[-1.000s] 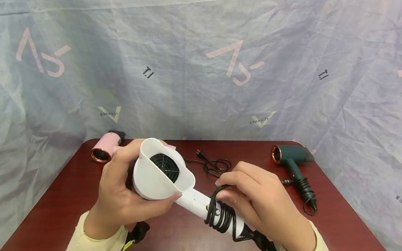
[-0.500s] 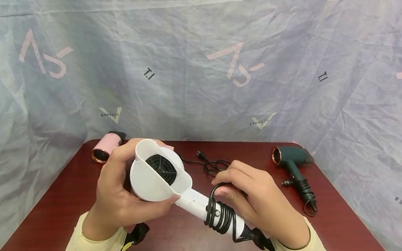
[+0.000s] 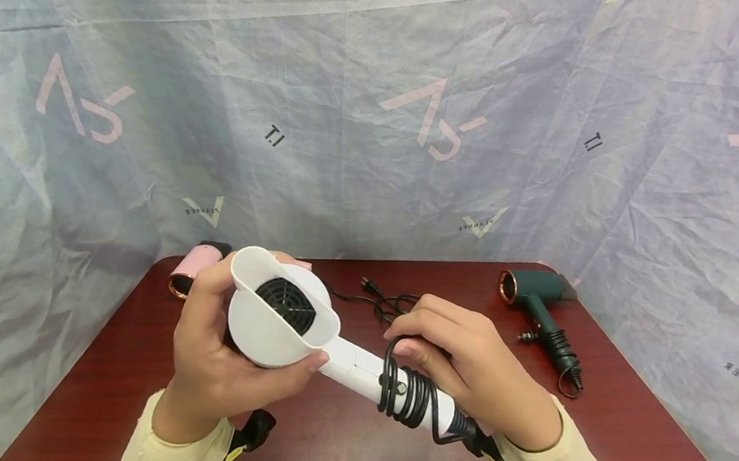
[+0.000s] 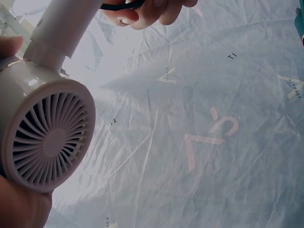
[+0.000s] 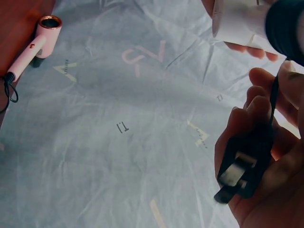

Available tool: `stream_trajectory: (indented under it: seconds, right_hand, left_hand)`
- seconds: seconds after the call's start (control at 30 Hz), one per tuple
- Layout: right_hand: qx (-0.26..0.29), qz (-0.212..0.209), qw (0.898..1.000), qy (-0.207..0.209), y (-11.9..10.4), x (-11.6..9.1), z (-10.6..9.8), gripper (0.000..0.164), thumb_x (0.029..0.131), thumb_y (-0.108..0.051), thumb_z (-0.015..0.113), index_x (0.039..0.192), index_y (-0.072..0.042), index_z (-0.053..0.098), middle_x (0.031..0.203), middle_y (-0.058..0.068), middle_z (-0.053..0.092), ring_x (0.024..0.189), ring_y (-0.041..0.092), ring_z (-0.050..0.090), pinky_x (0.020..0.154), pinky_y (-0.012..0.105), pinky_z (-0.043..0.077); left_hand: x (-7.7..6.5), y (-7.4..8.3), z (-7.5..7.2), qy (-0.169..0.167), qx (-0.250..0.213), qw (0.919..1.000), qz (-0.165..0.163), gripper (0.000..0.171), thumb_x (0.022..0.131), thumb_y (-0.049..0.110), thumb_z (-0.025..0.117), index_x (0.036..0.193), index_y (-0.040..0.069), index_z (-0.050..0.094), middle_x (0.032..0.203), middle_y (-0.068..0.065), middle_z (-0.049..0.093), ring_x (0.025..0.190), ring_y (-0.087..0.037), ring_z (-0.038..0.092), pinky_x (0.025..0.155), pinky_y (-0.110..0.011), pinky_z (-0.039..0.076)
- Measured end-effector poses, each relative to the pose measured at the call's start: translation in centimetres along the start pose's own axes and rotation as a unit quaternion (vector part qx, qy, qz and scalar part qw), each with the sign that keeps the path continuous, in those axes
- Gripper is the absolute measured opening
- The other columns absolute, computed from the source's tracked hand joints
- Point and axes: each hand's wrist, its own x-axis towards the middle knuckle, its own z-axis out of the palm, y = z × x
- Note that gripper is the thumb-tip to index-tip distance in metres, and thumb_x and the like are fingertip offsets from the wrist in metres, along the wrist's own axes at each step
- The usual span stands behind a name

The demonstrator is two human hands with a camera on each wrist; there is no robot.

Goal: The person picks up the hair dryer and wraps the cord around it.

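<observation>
A white hair dryer point(image 3: 263, 340) is held up above the table, its nozzle opening and black inner grille facing the head camera. My left hand point(image 3: 208, 375) grips it round the barrel, thumb near the top of the handle. In the left wrist view the slatted rear vent point(image 4: 53, 138) shows. Black cord point(image 3: 417, 399) is wound in several turns round the handle. My right hand point(image 3: 479, 373) pinches a loop of this cord between thumb and fingers. The cord's plug point(image 5: 244, 164) hangs by the right palm in the right wrist view.
On the dark red table point(image 3: 104, 375), a pink hair dryer point(image 3: 195, 270) lies at the back left, with a black cord and plug point(image 3: 389, 304) at the back middle. A dark green hair dryer point(image 3: 541, 301), cord wound on its handle, lies at the back right. Printed grey cloth point(image 3: 355, 109) hangs behind.
My left hand and the hair dryer's barrel have shifted slightly left. My right hand has moved a little left too, still pinching the cord loop.
</observation>
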Motion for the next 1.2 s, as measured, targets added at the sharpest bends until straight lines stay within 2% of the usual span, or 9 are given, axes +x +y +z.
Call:
stream_trajectory:
  seconds: [0.1,0.3,0.37,0.5,0.57,0.7,0.87,1.07,1.2]
  right_hand:
    - [0.004,-0.005,1.0,-0.001,0.2,-0.1,0.2,0.013,0.105,-0.02,0.061,0.111,-0.011,0.069,0.091,-0.007,0.059,0.076,-0.001,0.051,0.068,0.009,0.043]
    - [-0.003,-0.014,1.0,0.005,0.5,0.0,0.7,0.016,0.107,-0.02,0.058,0.112,-0.01,0.069,0.09,-0.008,0.06,0.076,0.0,0.05,0.068,0.01,0.043]
    - [-0.018,-0.007,1.0,0.004,0.6,0.0,0.8,0.017,0.107,-0.022,0.056,0.112,-0.012,0.07,0.089,-0.008,0.06,0.076,0.001,0.051,0.068,0.012,0.044]
    - [-0.043,0.049,0.998,-0.025,0.5,-0.4,0.9,0.017,0.109,-0.026,0.052,0.113,-0.019,0.068,0.094,-0.013,0.063,0.079,-0.002,0.055,0.073,0.013,0.047]
    - [-0.043,0.077,0.995,-0.042,0.3,-0.5,1.0,0.014,0.109,-0.023,0.054,0.113,-0.022,0.067,0.097,-0.015,0.064,0.081,-0.003,0.056,0.076,0.013,0.048]
    - [-0.019,0.091,0.994,-0.051,0.3,-0.7,1.2,0.019,0.101,-0.01,0.061,0.116,-0.022,0.066,0.101,-0.015,0.064,0.085,-0.002,0.058,0.078,0.014,0.049]
    - [-0.005,0.106,0.993,-0.055,0.3,-0.9,1.7,0.032,0.089,-0.004,0.069,0.117,-0.019,0.064,0.094,-0.014,0.062,0.082,-0.002,0.057,0.075,0.014,0.049]
    - [0.047,0.145,0.987,-0.053,0.2,-1.0,2.1,0.03,0.095,-0.004,0.069,0.12,-0.021,0.064,0.094,-0.013,0.062,0.08,0.001,0.06,0.072,0.018,0.052]
    - [0.058,0.137,0.987,-0.053,0.2,-0.7,2.3,0.022,0.1,-0.011,0.065,0.12,-0.021,0.062,0.096,-0.012,0.061,0.083,0.001,0.059,0.075,0.019,0.052]
  left_hand:
    - [0.0,-0.1,0.0,0.019,0.008,0.9998,0.003,0.069,0.066,0.011,0.094,0.108,-0.023,0.051,0.103,-0.025,0.07,0.094,-0.024,0.07,0.089,-0.026,0.052]
    - [0.3,0.1,0.1,0.049,0.08,0.9955,-0.009,0.072,0.067,0.026,0.095,0.103,-0.021,0.054,0.1,-0.019,0.072,0.097,-0.025,0.064,0.095,-0.031,0.027]
    - [0.3,0.0,0.1,0.057,0.085,0.9947,-0.014,0.073,0.066,0.024,0.095,0.105,-0.022,0.053,0.101,-0.019,0.071,0.099,-0.025,0.065,0.096,-0.032,0.03]
    - [0.1,-0.1,0.0,0.074,0.055,0.9955,-0.022,0.074,0.064,0.013,0.095,0.109,-0.025,0.049,0.101,-0.021,0.068,0.097,-0.026,0.069,0.09,-0.032,0.047]
    - [0.0,-0.2,0.0,0.079,0.049,0.9953,-0.028,0.075,0.064,0.01,0.094,0.11,-0.026,0.047,0.102,-0.02,0.067,0.095,-0.026,0.07,0.086,-0.034,0.051]
    - [-0.3,-0.2,0.0,0.092,0.056,0.9933,-0.041,0.076,0.064,0.01,0.094,0.113,-0.026,0.048,0.105,-0.019,0.067,0.096,-0.026,0.068,0.086,-0.033,0.049]
    - [-0.3,-0.1,0.1,0.126,0.05,0.989,-0.059,0.078,0.062,0.004,0.093,0.117,-0.026,0.047,0.105,-0.017,0.067,0.095,-0.026,0.066,0.084,-0.033,0.049]
    - [0.0,0.0,0.3,0.137,0.04,0.9877,-0.064,0.075,0.061,-0.001,0.091,0.117,-0.026,0.047,0.103,-0.018,0.068,0.092,-0.027,0.066,0.082,-0.035,0.049]
    - [0.2,0.1,0.5,0.14,0.041,0.9867,-0.072,0.075,0.062,-0.003,0.089,0.119,-0.025,0.047,0.105,-0.018,0.068,0.091,-0.027,0.065,0.081,-0.035,0.05]
